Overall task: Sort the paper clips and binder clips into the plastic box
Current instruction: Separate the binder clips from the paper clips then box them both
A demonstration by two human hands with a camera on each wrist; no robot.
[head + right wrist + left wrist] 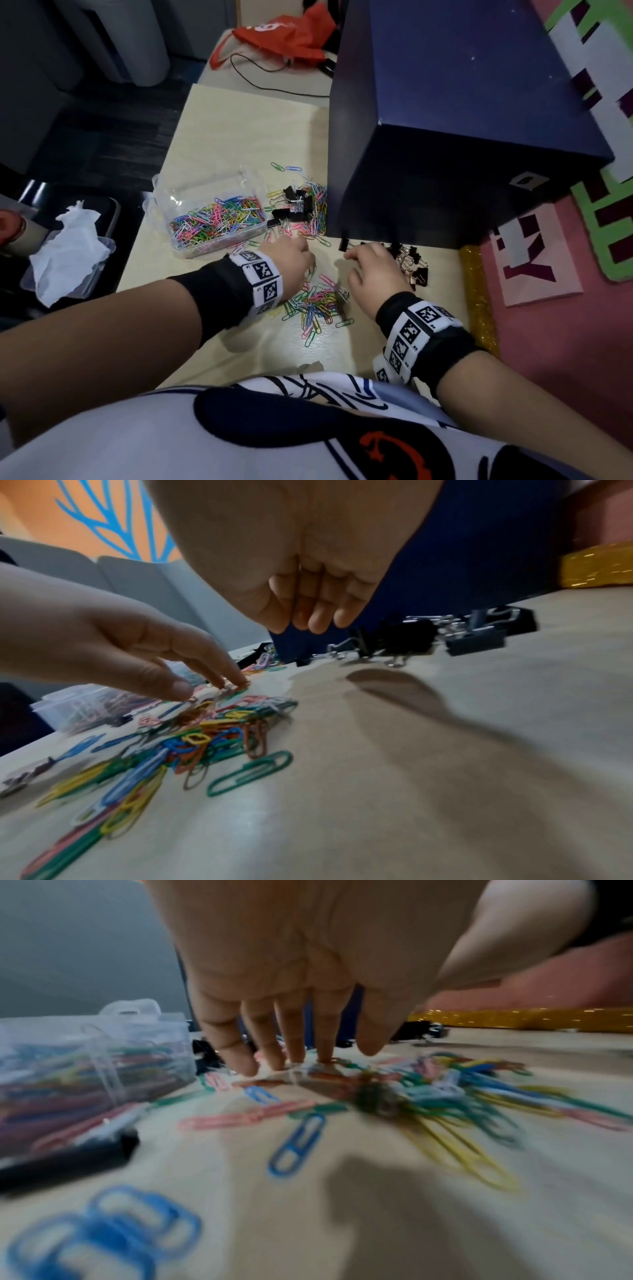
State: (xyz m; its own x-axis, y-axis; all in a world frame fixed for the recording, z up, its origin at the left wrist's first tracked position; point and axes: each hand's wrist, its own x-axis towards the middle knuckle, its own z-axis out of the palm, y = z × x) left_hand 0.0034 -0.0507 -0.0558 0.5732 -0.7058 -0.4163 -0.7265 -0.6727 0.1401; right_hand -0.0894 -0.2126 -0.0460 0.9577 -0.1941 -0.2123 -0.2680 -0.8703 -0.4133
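A clear plastic box (161,202) (171,1031) holds a heap of coloured paper clips at the table's left. More paper clips (315,303) (445,1088) (205,737) lie loose between my hands. My left hand (308,265) (301,1058) (212,687) reaches down with straight fingers, its tips touching clips at the pile's far edge. My right hand (356,260) (304,620) hovers above the table with loosely curled fingers, nothing visible in it. Black binder clips (414,267) (404,639) lie just beyond it. Another mixed heap of binder and paper clips (298,205) lies beside the box.
A large dark blue box (462,137) stands on the table at the right rear, close behind both clip heaps. A gold glitter strip (478,298) borders the table's right edge. A tray with crumpled tissue (68,246) sits off the table's left.
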